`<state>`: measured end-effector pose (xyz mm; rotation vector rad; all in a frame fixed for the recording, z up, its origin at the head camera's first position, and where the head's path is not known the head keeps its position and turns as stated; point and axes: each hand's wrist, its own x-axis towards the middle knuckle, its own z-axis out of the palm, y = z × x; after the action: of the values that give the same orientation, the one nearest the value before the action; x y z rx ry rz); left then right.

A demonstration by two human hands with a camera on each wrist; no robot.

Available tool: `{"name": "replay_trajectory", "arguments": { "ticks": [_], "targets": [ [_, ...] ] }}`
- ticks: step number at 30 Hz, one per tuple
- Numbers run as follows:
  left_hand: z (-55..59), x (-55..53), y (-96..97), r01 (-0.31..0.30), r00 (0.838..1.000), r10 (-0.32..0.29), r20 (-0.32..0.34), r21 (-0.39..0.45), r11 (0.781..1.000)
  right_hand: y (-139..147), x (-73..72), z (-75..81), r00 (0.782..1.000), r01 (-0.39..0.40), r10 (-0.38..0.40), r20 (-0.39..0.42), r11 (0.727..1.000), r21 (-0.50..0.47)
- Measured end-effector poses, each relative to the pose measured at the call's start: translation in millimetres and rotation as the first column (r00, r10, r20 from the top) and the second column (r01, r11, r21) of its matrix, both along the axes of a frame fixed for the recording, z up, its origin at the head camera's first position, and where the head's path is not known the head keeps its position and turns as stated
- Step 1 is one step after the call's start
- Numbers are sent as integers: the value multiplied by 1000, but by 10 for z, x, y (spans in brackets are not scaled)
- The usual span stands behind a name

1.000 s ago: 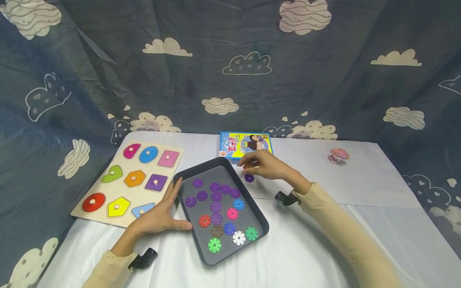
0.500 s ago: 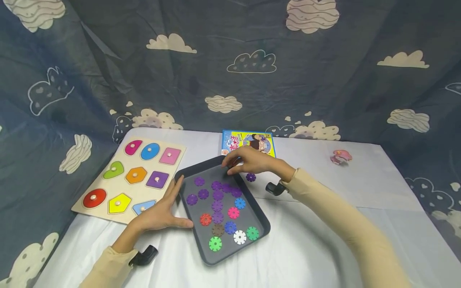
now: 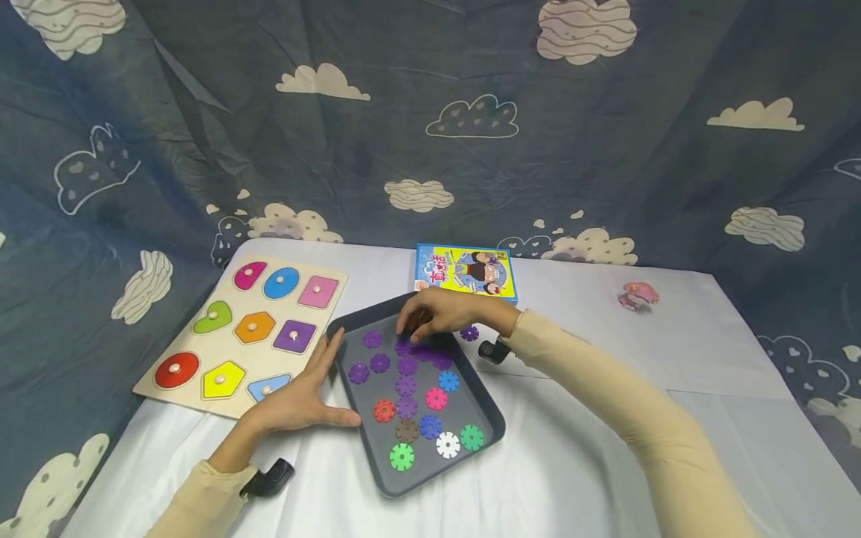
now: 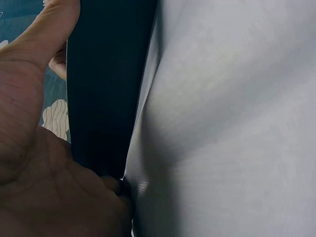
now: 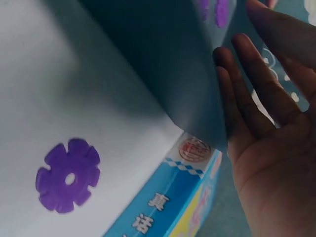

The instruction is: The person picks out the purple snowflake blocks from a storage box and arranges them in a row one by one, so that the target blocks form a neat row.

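In the head view a dark grey tray (image 3: 374,441) stands at an angle on the white cloth. Several purple notched discs (image 3: 405,385) lie in it, with red (image 3: 384,410), pink (image 3: 436,398), white (image 3: 448,444) and other coloured ones nearer me. My left hand (image 3: 296,400) rests against the tray's left side, thumb and fingers spread along the rim. Over the tray's far right part, my right hand (image 3: 440,314) bends its fingers just above the purple discs; its fingertips look apart, with no disc visible between them. One purple disc (image 5: 68,176) lies on the cloth outside the tray.
A wooden knob-puzzle board (image 3: 235,351) with coloured shapes lies left of the tray. Behind the tray is a blue and yellow card box (image 3: 464,270). A small pink toy (image 3: 637,295) sits at the far right. A cloud-patterned dark cloth (image 3: 471,194) hangs behind.
My right hand has moved left from beside the loose purple disc, over the tray's rim, and down toward the purple discs inside. The left hand stays against the tray.
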<state>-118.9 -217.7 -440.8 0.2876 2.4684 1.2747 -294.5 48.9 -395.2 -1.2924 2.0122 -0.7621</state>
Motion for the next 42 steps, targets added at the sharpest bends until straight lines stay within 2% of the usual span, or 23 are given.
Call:
{"name": "replay_trajectory", "arguments": {
  "ticks": [5, 10, 20, 30, 42],
  "targets": [
    [0, -4, -3, 4, 1000, -4, -7, 9, 1000, -56, -2, -73, 999, 4, -2, -37, 999, 40],
    [3, 0, -2, 5, 1000, -5, -2, 7, 1000, -91, 24, -80, 997, -14, 20, -73, 997, 80],
    [-1, 8, 3, 7, 1000, -7, -1, 10, 1000, -75, 51, -106, 995, -33, 41, -90, 995, 90],
    [-3, -2, -8, 3, 1000, -3, -9, -4, 1000, -93, 116, -134, 974, -32, 54, -221, 994, 102],
    [-25, 0, -7, 5, 1000, -5, 0, 5, 1000, -78, 144, -169, 960, -19, 45, -277, 995, 97]
  ]
}}
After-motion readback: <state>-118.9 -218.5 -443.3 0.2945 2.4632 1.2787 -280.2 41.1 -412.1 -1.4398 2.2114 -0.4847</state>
